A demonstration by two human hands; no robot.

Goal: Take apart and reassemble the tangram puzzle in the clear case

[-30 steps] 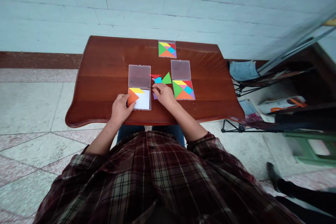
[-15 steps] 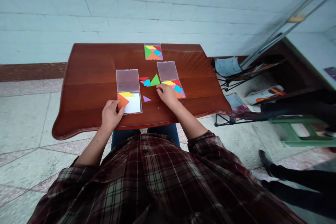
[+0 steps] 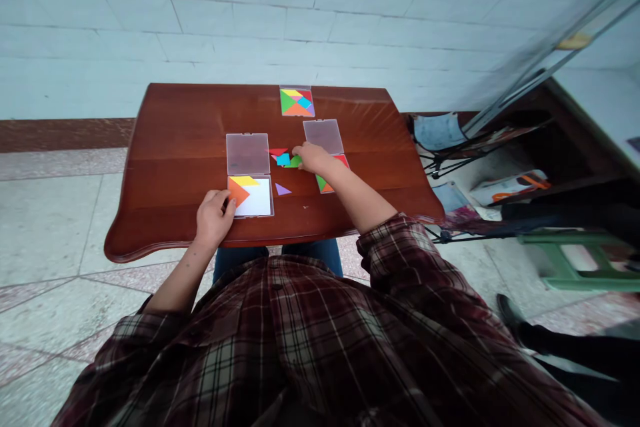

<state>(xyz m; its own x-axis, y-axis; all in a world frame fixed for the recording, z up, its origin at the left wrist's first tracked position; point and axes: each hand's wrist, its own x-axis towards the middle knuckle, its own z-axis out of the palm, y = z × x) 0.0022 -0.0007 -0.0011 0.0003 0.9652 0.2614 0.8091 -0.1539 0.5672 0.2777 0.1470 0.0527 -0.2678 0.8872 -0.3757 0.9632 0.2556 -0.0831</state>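
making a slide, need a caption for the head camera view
Left hand on an orange piece at an open case, right hand over a green piece on a brown table.

Was a shiny brown table (image 3: 180, 127) with a curvy front edge. Held a full box (image 3: 296, 87) at the back, an open left box (image 3: 260, 201) and an open right box (image 3: 323, 133). Between those two, had a red piece (image 3: 279, 151), pink piece (image 3: 274, 157), blue piece (image 3: 283, 159) and green piece (image 3: 291, 165) bunched up, with a purple piece (image 3: 282, 189) nearer the front.
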